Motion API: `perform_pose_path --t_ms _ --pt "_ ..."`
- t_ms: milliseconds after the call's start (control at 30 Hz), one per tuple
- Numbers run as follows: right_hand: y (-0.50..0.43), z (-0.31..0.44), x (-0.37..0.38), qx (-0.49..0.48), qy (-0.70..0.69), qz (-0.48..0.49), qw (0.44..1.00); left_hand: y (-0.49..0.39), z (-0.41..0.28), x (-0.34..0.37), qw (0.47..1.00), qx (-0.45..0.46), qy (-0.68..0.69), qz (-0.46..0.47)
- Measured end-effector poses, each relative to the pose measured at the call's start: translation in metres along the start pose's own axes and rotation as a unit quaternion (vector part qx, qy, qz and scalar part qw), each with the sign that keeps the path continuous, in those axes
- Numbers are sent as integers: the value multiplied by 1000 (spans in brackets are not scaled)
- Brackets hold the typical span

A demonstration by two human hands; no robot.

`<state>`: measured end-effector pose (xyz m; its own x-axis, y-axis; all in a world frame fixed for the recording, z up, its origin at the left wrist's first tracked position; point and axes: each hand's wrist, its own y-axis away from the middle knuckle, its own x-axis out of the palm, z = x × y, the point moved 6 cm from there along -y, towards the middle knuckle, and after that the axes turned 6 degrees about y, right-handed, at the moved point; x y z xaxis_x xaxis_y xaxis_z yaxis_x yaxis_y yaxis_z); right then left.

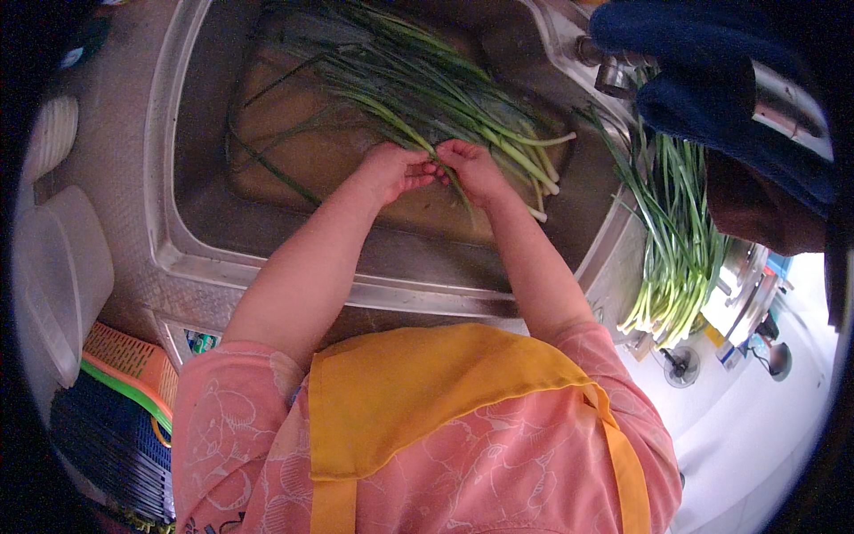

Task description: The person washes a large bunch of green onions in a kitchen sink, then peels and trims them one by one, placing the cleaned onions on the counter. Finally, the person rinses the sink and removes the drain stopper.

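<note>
My left hand (400, 170) and my right hand (472, 172) meet over a stainless steel sink (427, 298). Both pinch one green onion stalk (404, 128) between thumb and fingers, its thin end (460, 192) hanging past my right palm. Behind them a pile of green onions (413, 70) lies in the basin, in what looks like water. The white ends (552, 187) point to the right, beyond my right hand. Loose leaves (283, 175) trail along the basin's left side. My fingers partly cover the held stalk.
More green onions (677, 253) lie on the counter to the right, below a metal faucet (610, 77) and dark blue cloth (694, 110). At left are a translucent plastic container (57, 267), stacked pale dishes (55, 133) and an orange basket (133, 360) above a dark blue basket (113, 440).
</note>
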<state>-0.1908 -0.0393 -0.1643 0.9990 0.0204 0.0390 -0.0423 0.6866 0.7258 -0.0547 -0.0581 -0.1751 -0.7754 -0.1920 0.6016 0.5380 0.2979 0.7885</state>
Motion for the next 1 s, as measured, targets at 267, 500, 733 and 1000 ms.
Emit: perform_pose_path --t_ms 267,500,733,1000 --pt "0 8 -1 -12 111 -19 994 0 5 4 999 -25 17 45" --pt "-1 0 1 -50 200 18 978 -5 5 -13 995 -31 -58 -81" --pt "11 19 5 32 211 7 977 7 -26 -23 973 81 -50 -209" --pt "-8 42 19 -109 235 -66 964 15 -24 -5 978 120 -29 -171"
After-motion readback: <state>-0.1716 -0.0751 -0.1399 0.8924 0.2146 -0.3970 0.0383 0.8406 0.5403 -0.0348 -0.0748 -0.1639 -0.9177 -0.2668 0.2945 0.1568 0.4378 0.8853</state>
